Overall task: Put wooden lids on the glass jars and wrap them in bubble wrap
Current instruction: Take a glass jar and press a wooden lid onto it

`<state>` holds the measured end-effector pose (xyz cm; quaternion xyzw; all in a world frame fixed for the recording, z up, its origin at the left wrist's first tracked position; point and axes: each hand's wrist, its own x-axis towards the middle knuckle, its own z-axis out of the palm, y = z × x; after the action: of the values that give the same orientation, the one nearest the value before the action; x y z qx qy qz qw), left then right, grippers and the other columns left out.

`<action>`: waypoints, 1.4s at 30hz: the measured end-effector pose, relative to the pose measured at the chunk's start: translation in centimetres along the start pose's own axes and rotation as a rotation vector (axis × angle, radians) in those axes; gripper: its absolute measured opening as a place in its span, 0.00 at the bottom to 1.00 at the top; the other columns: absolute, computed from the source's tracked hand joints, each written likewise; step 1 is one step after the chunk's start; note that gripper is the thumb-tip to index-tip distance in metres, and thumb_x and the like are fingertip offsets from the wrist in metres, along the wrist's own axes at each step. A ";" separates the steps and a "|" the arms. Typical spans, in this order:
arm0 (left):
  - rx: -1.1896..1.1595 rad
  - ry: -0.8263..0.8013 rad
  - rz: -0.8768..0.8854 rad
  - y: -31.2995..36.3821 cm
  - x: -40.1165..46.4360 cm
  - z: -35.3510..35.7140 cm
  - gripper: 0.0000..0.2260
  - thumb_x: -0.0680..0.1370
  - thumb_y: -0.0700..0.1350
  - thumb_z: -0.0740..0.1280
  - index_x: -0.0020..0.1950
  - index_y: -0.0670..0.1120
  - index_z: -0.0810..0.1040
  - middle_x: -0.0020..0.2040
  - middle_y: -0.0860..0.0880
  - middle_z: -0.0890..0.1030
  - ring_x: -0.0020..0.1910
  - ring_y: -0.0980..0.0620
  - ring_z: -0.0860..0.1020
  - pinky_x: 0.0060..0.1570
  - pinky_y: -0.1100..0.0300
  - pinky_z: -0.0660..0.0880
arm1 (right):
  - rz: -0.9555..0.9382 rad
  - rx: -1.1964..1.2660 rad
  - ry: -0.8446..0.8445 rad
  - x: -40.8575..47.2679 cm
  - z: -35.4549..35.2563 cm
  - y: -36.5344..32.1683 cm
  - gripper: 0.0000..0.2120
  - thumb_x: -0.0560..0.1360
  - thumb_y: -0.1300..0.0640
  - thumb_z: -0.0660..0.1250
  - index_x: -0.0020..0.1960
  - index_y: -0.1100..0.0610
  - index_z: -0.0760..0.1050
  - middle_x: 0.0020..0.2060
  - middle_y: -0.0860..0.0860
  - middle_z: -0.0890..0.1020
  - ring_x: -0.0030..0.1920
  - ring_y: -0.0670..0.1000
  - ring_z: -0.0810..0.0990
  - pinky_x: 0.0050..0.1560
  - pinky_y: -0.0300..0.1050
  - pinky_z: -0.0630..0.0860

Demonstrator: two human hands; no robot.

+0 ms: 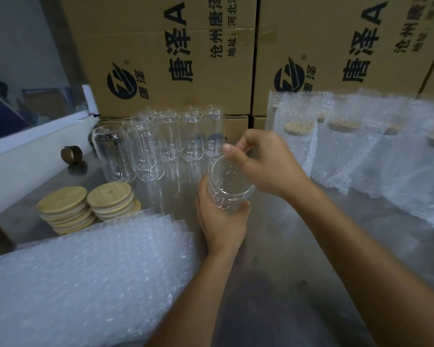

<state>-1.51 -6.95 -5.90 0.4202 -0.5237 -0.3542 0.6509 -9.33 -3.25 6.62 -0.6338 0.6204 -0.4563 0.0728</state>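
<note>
Metal table (273, 271): two lid stacks (85, 206), one jar (229, 189) in both hands.

Wooden lids (85, 206) are sitting left of the held jar (229, 189), bare jars (156, 141) standing behind, bubble wrap sheets (85, 279) lying in front, wrapped jars (361, 146) standing right.

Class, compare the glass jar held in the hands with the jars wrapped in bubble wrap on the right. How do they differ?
The held jar is bare and lidless; the wrapped jars are covered in bubble wrap and carry wooden lids. The held jar is gripped by the left hand and right hand; the wrapped jars stand on the table.
</note>
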 end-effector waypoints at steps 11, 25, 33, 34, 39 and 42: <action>0.064 0.131 0.050 0.6 -0.2 -0.4 0.43 0.61 0.38 0.82 0.73 0.48 0.69 0.64 0.50 0.73 0.65 0.48 0.73 0.66 0.48 0.71 | 0.093 0.401 -0.330 0.0 -2.2 0.7 0.18 0.79 0.69 0.66 0.67 0.60 0.77 0.51 0.41 0.84 0.39 0.48 0.81 0.39 0.34 0.77; 0.209 0.158 0.126 1.3 -0.9 -0.5 0.40 0.63 0.40 0.81 0.73 0.47 0.70 0.64 0.48 0.73 0.64 0.47 0.69 0.65 0.52 0.65 | 0.102 0.262 -0.263 0.0 -0.8 0.9 0.33 0.60 0.39 0.78 0.58 0.53 0.74 0.53 0.43 0.80 0.33 0.36 0.80 0.28 0.34 0.74; 0.248 0.147 0.157 1.6 -1.1 -0.6 0.38 0.64 0.40 0.81 0.72 0.46 0.71 0.65 0.44 0.74 0.64 0.42 0.70 0.59 0.67 0.56 | 0.083 0.104 -0.103 -0.1 0.0 1.1 0.22 0.71 0.32 0.70 0.49 0.50 0.72 0.48 0.47 0.81 0.39 0.47 0.82 0.26 0.38 0.74; 0.243 0.151 0.156 1.6 -1.1 -0.6 0.38 0.64 0.40 0.81 0.72 0.46 0.71 0.65 0.44 0.74 0.64 0.43 0.70 0.59 0.69 0.56 | 0.086 0.119 -0.114 -0.1 -0.1 1.0 0.23 0.70 0.32 0.71 0.50 0.50 0.73 0.48 0.46 0.82 0.39 0.47 0.82 0.26 0.37 0.74; 0.220 0.173 0.115 1.5 -1.0 -0.6 0.40 0.63 0.40 0.81 0.73 0.45 0.70 0.65 0.44 0.74 0.64 0.45 0.67 0.57 0.68 0.56 | 0.082 0.217 -0.258 -0.1 -0.8 0.8 0.34 0.62 0.38 0.76 0.64 0.52 0.76 0.55 0.44 0.82 0.49 0.40 0.82 0.32 0.37 0.79; 0.215 0.181 0.097 1.4 -0.9 -0.5 0.41 0.63 0.40 0.82 0.73 0.45 0.69 0.64 0.44 0.74 0.64 0.45 0.68 0.60 0.65 0.57 | 0.089 0.314 -0.325 0.0 -1.5 1.0 0.31 0.70 0.51 0.78 0.70 0.56 0.75 0.60 0.49 0.81 0.42 0.44 0.85 0.35 0.37 0.79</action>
<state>-1.13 -5.50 -4.96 0.4919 -0.5176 -0.2247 0.6630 -11.05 -2.78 6.79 -0.6519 0.5493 -0.4353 0.2895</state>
